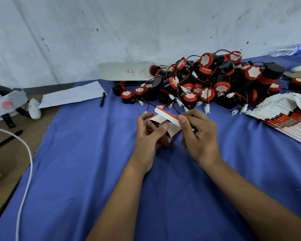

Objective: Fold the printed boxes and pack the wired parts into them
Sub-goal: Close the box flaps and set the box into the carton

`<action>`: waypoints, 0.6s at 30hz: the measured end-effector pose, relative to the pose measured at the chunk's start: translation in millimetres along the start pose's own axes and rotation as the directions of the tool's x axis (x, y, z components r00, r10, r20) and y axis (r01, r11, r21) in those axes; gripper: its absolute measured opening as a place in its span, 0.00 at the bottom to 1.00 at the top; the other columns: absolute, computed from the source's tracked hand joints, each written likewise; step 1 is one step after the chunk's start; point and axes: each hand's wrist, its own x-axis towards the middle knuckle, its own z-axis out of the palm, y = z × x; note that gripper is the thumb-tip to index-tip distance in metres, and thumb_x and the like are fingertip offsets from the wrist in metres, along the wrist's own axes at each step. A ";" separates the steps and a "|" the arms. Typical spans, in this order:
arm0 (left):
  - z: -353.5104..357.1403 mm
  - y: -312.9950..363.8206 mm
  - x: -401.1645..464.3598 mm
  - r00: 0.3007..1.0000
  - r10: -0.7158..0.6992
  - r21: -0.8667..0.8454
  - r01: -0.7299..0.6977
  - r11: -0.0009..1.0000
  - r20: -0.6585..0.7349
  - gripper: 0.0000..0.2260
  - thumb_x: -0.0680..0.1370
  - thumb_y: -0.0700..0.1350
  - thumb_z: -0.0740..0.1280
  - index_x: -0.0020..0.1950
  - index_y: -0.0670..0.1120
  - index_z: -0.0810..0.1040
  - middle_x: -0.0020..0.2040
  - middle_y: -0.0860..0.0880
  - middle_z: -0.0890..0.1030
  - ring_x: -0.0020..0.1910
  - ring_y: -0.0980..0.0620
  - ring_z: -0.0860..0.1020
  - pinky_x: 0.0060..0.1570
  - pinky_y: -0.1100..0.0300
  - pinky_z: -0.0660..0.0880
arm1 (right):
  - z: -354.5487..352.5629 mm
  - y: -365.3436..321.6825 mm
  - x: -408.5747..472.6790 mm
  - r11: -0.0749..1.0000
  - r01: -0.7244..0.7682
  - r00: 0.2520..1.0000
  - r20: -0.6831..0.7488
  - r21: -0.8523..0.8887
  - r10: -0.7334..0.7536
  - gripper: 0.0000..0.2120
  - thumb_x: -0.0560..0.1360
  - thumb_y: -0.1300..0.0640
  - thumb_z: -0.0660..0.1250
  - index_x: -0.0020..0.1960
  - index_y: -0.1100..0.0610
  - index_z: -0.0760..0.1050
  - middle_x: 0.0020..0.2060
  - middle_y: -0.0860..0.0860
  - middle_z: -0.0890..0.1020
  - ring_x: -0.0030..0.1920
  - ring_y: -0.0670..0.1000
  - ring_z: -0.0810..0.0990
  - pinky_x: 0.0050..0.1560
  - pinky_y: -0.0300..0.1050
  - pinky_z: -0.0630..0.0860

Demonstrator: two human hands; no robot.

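Both hands (174, 134) around printed box (165, 126)

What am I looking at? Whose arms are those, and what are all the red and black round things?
This one picture comes from a camera worn on a person's head, looking down, so the arms are that person's own. The left hand grips a small red and white printed cardboard box, and the right hand pinches its white lid flap, which stands open. Behind the hands lies a pile of round black and red parts with thin wires and white plugs; these go into the boxes. To the right is a fanned stack of flat unfolded boxes. Everything sits on a blue cloth. A white sheet of paper and a black pen lie to the left.
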 end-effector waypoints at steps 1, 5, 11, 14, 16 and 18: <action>0.6 0.9 1.6 0.999 -0.018 -0.020 0.017 1.000 -0.051 0.23 0.73 0.45 0.75 0.65 0.49 0.73 0.59 0.46 0.83 0.59 0.44 0.83 0.56 0.46 0.82 | 0.7 -0.5 -0.3 1.000 0.024 1.000 0.002 -0.020 -0.024 0.21 0.83 0.53 0.62 0.40 0.65 0.83 0.41 0.54 0.81 0.32 0.52 0.78 0.33 0.52 0.75; 1.5 2.0 3.5 0.990 -0.059 -0.055 0.052 0.997 -0.124 0.12 0.80 0.42 0.67 0.63 0.45 0.79 0.60 0.44 0.84 0.59 0.43 0.83 0.54 0.48 0.81 | 3.7 -0.4 0.4 0.999 0.042 0.999 0.013 -0.030 -0.041 0.21 0.83 0.55 0.63 0.36 0.64 0.82 0.39 0.54 0.80 0.33 0.53 0.78 0.34 0.53 0.75; 3.6 4.1 2.6 0.986 -0.085 -0.052 0.078 0.996 -0.142 0.13 0.85 0.45 0.60 0.65 0.43 0.79 0.60 0.41 0.84 0.61 0.41 0.82 0.59 0.40 0.80 | 2.4 -5.3 0.2 1.000 0.020 1.000 -0.014 0.012 -0.020 0.22 0.84 0.53 0.61 0.32 0.43 0.71 0.32 0.49 0.76 0.29 0.49 0.78 0.31 0.45 0.74; 4.8 5.0 1.8 0.980 -0.104 -0.036 0.100 0.994 -0.168 0.16 0.86 0.47 0.58 0.67 0.39 0.78 0.62 0.39 0.83 0.64 0.37 0.80 0.64 0.36 0.78 | 3.3 -5.8 1.0 1.000 0.015 1.000 -0.019 0.023 -0.015 0.23 0.85 0.55 0.61 0.31 0.40 0.69 0.29 0.48 0.74 0.28 0.47 0.77 0.30 0.44 0.73; 4.7 5.3 1.7 0.980 -0.119 -0.046 0.113 0.993 -0.159 0.19 0.86 0.48 0.57 0.67 0.38 0.78 0.63 0.38 0.82 0.65 0.37 0.79 0.65 0.36 0.77 | 3.1 -5.2 0.4 0.999 -0.007 1.000 -0.025 0.040 0.008 0.24 0.85 0.54 0.61 0.31 0.42 0.68 0.28 0.48 0.74 0.26 0.46 0.76 0.29 0.46 0.73; 4.8 5.6 1.5 0.980 -0.138 -0.064 0.130 0.989 -0.144 0.21 0.87 0.50 0.55 0.67 0.37 0.78 0.63 0.37 0.83 0.65 0.37 0.80 0.64 0.38 0.78 | 2.6 -4.4 -0.4 0.997 -0.044 0.998 -0.032 0.066 0.046 0.23 0.85 0.54 0.61 0.30 0.45 0.68 0.28 0.50 0.73 0.22 0.47 0.76 0.27 0.51 0.72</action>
